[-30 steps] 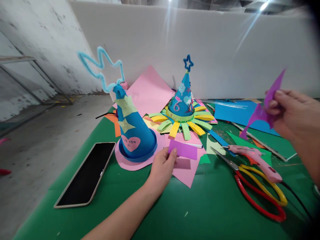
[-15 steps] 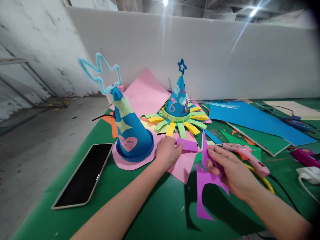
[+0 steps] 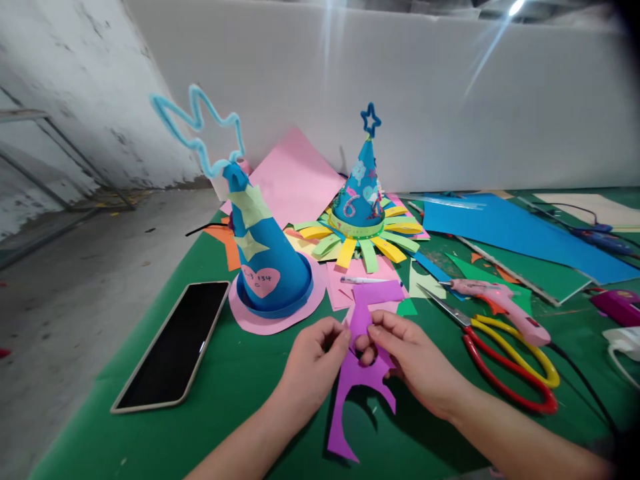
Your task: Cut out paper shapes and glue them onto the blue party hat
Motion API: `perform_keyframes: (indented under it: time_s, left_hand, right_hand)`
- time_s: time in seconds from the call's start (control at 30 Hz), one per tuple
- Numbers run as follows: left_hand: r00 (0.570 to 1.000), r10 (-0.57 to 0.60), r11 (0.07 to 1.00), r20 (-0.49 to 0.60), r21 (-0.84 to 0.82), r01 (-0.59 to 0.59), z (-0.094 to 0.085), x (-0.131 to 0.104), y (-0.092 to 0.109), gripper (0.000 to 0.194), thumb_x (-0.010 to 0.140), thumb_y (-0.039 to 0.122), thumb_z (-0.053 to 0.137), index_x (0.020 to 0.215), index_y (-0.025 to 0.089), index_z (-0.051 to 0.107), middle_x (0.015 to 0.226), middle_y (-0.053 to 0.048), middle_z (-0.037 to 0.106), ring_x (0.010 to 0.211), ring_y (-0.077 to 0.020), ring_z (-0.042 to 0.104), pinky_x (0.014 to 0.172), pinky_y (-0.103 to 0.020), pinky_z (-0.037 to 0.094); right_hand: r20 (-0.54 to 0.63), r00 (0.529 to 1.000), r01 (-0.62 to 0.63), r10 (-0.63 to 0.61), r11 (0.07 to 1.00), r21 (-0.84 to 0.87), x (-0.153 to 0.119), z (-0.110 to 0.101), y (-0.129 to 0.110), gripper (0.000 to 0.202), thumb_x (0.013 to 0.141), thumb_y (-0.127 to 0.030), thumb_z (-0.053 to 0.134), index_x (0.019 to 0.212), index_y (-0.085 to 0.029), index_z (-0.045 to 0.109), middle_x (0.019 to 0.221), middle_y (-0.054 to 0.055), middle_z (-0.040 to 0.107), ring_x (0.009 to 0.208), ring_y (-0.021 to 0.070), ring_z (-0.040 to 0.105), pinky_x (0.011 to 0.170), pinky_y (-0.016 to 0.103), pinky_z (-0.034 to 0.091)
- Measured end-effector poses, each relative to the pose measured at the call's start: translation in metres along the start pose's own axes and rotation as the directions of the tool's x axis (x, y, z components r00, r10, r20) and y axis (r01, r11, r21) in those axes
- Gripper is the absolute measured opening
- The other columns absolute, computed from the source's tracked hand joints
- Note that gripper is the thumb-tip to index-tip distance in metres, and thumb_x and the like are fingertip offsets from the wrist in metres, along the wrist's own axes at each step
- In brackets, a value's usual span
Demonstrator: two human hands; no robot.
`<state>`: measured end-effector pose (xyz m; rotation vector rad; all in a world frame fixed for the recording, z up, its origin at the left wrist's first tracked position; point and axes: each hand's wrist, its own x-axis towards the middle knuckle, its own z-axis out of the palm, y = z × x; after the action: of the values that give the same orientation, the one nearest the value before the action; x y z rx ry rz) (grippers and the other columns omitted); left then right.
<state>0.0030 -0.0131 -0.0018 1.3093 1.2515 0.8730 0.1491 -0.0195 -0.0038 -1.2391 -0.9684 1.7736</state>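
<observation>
A purple paper offcut (image 3: 357,370) with curved cut-outs hangs between my two hands, above the green tabletop. My left hand (image 3: 317,360) pinches its left edge with thumb and forefinger. Its right side is gripped by my right hand (image 3: 407,353), some fingers tucked behind the paper. Just beyond my fingertips a small purple paper strip (image 3: 385,291) lies near a pen (image 3: 356,281) on pink paper. Scissors (image 3: 493,357) with red and yellow handles lie right of my right hand, beside a pink hot glue gun (image 3: 503,303).
A blue cone hat (image 3: 275,253) with a pink brim stands left, near a phone (image 3: 173,347). Behind is another blue cone hat (image 3: 357,197) with yellow and green paper loops. Blue sheet (image 3: 500,227), pink sheet (image 3: 295,177) and scraps lie toward the white partition (image 3: 400,87).
My left hand has let go of the small purple strip and come back to the purple offcut. My right hand has moved left with the offcut, uncovering the scissors.
</observation>
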Motion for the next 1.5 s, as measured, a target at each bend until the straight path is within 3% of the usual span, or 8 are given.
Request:
perform_keyframes:
  time_s: [0.37,0.5,0.63,0.73,0.87,1.0,1.3,1.5]
  left_hand:
    - [0.993,-0.062,0.992,0.1,0.118,0.05,-0.017,-0.008,-0.002,0.023,0.079,0.029,0.044,0.06,0.016,0.048,0.055,0.004,0.041,0.052,-0.0097,0.038,0.048,-0.02,0.032]
    - [0.988,0.152,0.922,-0.006,0.361,-0.139,-0.019,-0.014,-0.006,0.012,0.08,0.025,0.043,0.076,0.017,0.052,0.067,-0.001,0.052,0.062,-0.0142,0.048,0.056,-0.025,0.04]
    - [0.774,0.632,0.551,0.051,0.672,-0.494,-0.019,-0.026,-0.024,0.016,0.077,0.016,0.049,0.093,0.018,0.053,0.093,-0.007,0.059,0.089,-0.0206,0.052,0.077,-0.034,0.04]
    - [0.684,0.686,0.333,0.248,0.729,-0.598,-0.013,-0.032,-0.045,0.024,0.082,0.022,0.04,0.1,0.021,0.056,0.099,-0.006,0.062,0.095,-0.0224,0.052,0.084,-0.038,0.034]
    - [0.673,0.655,0.134,0.344,0.824,-0.551,-0.005,-0.033,-0.062,0.033,0.085,0.028,0.03,0.101,0.019,0.059,0.104,-0.006,0.063,0.098,-0.0244,0.051,0.086,-0.041,0.027]
    - [0.692,0.611,0.075,0.384,0.843,-0.533,-0.005,-0.034,-0.054,0.032,0.085,0.027,0.033,0.102,0.02,0.059,0.105,-0.004,0.063,0.099,-0.0234,0.051,0.087,-0.038,0.027]
    - [0.745,0.534,0.067,0.4,0.859,-0.508,-0.002,-0.034,-0.045,0.031,0.082,0.029,0.041,0.105,0.016,0.057,0.102,-0.006,0.063,0.095,-0.0249,0.052,0.08,-0.039,0.034]
    - [0.765,0.521,0.061,0.379,0.877,-0.476,0.004,-0.038,-0.04,0.032,0.081,0.03,0.043,0.105,0.014,0.056,0.102,-0.009,0.062,0.095,-0.0277,0.051,0.08,-0.043,0.033]
  right_hand:
    - [0.027,0.999,0.033,-0.031,0.996,-0.088,0.007,-0.002,0.004,0.013,0.074,-0.029,0.058,0.072,-0.017,0.052,0.052,-0.008,0.041,0.046,0.0048,0.037,0.043,0.017,0.026]
    - [0.038,0.998,0.065,-0.059,0.985,-0.157,0.009,-0.002,0.006,0.012,0.075,-0.027,0.056,0.07,-0.017,0.052,0.05,-0.008,0.042,0.044,0.0053,0.036,0.043,0.018,0.026]
    - [0.094,0.984,0.177,-0.154,0.921,-0.346,0.01,0.0,0.014,0.011,0.077,-0.025,0.052,0.07,-0.018,0.053,0.054,-0.006,0.046,0.048,0.0078,0.041,0.046,0.02,0.031]
    - [0.15,0.953,0.3,-0.262,0.761,-0.575,0.01,0.0,0.015,0.011,0.079,-0.022,0.047,0.074,-0.019,0.056,0.064,-0.002,0.056,0.057,0.0118,0.05,0.053,0.023,0.038]
    - [0.165,0.914,0.335,-0.371,0.458,-0.823,0.016,-0.014,-0.003,0.014,0.082,-0.025,0.044,0.079,-0.021,0.057,0.07,0.001,0.062,0.062,0.0154,0.056,0.057,0.026,0.041]
    - [0.178,0.839,0.192,-0.515,-0.027,-0.981,0.043,-0.04,-0.038,0.017,0.084,-0.023,0.039,0.089,-0.019,0.055,0.078,0.003,0.064,0.067,0.0154,0.058,0.059,0.025,0.041]
    - [0.39,0.879,0.269,-0.274,-0.39,-0.881,0.096,-0.04,-0.056,0.015,0.077,-0.015,0.047,0.079,-0.016,0.062,0.076,0.009,0.063,0.07,0.0205,0.06,0.054,0.025,0.035]
    - [0.424,0.858,0.268,-0.29,-0.451,-0.851,0.091,-0.041,-0.066,0.015,0.078,-0.018,0.047,0.08,-0.013,0.061,0.077,0.011,0.061,0.065,0.0213,0.059,0.052,0.027,0.035]
